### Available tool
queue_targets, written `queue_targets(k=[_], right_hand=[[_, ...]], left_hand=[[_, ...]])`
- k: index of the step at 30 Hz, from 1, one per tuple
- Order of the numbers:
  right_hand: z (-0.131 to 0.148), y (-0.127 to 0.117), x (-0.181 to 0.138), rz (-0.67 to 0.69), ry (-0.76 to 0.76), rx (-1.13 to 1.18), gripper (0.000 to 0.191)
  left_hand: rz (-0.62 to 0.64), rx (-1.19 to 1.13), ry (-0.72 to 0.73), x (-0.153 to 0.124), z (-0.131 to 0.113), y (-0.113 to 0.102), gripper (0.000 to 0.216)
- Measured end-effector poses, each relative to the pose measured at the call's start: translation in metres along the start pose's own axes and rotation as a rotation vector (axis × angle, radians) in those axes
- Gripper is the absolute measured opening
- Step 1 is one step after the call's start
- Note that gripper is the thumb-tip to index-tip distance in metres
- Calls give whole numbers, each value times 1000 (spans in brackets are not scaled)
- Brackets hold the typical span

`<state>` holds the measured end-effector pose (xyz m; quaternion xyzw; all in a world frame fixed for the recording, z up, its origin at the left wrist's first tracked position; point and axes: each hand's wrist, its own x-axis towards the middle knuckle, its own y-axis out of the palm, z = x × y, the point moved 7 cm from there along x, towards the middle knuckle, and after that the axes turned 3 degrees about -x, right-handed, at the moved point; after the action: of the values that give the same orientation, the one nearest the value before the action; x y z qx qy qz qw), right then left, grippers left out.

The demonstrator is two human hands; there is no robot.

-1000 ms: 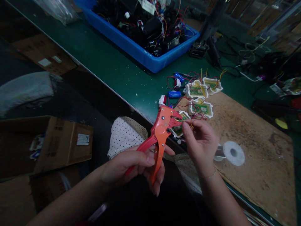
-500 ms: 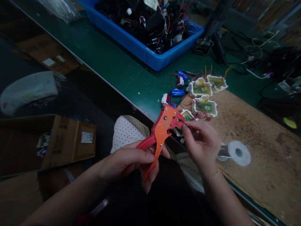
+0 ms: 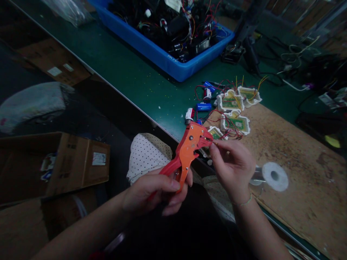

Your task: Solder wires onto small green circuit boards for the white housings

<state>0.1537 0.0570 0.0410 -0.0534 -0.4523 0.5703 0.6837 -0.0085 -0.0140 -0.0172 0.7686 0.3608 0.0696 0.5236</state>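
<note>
1. One hand, the left hand (image 3: pixel 158 191), is curled tight around the tool (image 3: pixel 187 146), beside the counter (image 3: pixel 130 79).
2. The right hand (image 3: pixel 234 162) pinches what looks like a wire (image 3: pixel 215 143) at the tool's tip.
3. That wire seems partway done; which cases (image 3: pixel 248 127) are left, I cannot tell.

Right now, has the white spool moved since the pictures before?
No, the white spool sits at the same spot on the brown board.

I stood in an electronics workshop, its green bench (image 3: pixel 130 77) bearing circuit boards (image 3: pixel 238 125) and a blue tub (image 3: pixel 183 72) of wired parts (image 3: pixel 202 46).
</note>
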Motion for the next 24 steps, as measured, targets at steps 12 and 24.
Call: queue_targets(k=[12, 24], right_hand=[[-2, 0, 0, -12, 12, 9, 9], [-6, 2, -1, -16, 83, 72, 2]], left_hand=[[-52, -139, 42, 8, 8, 8, 21], [-292, 276, 271, -5, -34, -19, 58]])
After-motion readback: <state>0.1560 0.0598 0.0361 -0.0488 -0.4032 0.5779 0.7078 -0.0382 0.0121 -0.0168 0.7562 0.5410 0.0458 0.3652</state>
